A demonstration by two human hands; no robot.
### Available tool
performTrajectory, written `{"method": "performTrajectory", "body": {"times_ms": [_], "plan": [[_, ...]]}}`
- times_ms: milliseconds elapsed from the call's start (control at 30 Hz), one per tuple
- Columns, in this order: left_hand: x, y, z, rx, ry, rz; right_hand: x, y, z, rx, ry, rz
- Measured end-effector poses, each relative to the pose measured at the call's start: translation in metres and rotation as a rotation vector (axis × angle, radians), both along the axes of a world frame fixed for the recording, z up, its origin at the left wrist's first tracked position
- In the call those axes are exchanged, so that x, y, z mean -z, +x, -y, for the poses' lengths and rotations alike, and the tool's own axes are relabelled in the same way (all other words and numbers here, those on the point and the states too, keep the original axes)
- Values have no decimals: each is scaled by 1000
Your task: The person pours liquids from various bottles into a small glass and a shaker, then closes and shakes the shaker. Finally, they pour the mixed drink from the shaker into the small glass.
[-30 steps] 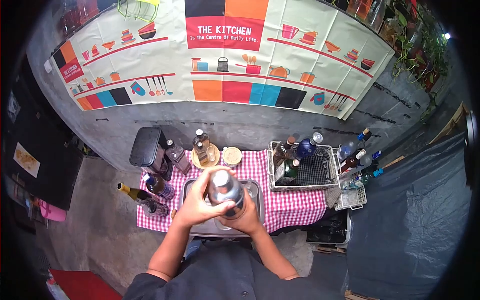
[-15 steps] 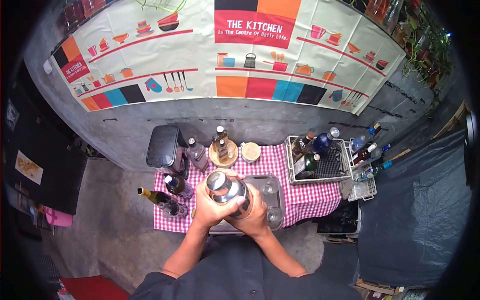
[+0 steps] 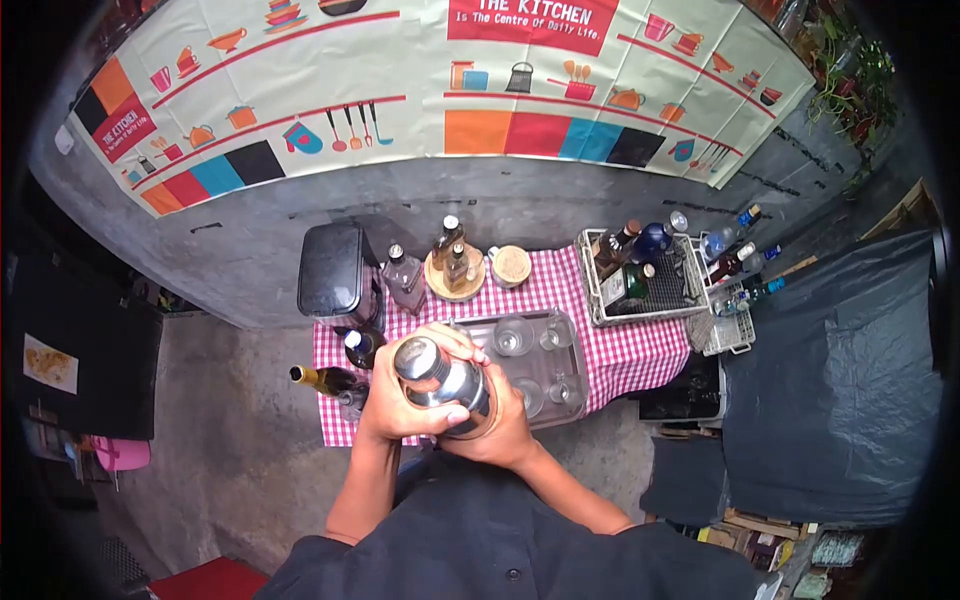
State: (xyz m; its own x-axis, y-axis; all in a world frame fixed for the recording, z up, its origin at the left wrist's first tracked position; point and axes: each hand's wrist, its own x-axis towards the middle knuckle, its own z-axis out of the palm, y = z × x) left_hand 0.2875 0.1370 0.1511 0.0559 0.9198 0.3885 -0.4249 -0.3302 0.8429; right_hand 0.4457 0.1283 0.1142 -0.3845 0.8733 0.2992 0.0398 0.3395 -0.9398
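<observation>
Steel cocktail shaker [image 3: 438,375] sits clasped in both hands above the tray's near edge: left hand [image 3: 400,398] wrapped round its top, right hand [image 3: 497,432] cupping its base. Glasses [image 3: 513,336] stand on the metal tray [image 3: 556,322] at one o'clock; bottles [image 3: 340,378] at nine o'clock.

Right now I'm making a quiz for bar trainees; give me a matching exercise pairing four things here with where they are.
Things:
1. metal shaker
2. glasses
3. wire basket
4. black bin

Places:
A. on the grey tray
B. far left end of the table
C. held in both hands
D. right end of the checked cloth, holding bottles

Pairs: 1-C, 2-A, 3-D, 4-B
</observation>
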Motion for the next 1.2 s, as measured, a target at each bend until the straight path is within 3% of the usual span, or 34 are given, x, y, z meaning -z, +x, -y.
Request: {"method": "performTrajectory", "body": {"times_ms": [333, 500, 667, 733, 867, 933, 1033, 1133, 1200], "plan": [[28, -33, -12, 313, 41, 79, 14, -24, 17, -80, -205, -58], [16, -32, -18, 310, -60, 45, 11, -25, 10, -70, -223, -108], [18, -18, -22, 229, -147, 54, 7, -10, -5, -118, -267, -91], [17, -5, -19, 63, -130, -15, 9, -5, -9, -115, -245, -115], [34, 11, -11, 50, -209, 61, 21, 8, -8, -85, -302, -183], [49, 18, -5, 56, -254, -4, 24, 16, -12, -39, -353, -225], [59, 42, -4, -124, -268, -183, 28, 36, -22, -92, -423, -241], [48, 55, -10, -52, -312, -57, 24, 59, -29, -167, -421, -257], [51, 63, -12, -72, -291, -77, 21, 80, -30, -195, -253, 94]]}}
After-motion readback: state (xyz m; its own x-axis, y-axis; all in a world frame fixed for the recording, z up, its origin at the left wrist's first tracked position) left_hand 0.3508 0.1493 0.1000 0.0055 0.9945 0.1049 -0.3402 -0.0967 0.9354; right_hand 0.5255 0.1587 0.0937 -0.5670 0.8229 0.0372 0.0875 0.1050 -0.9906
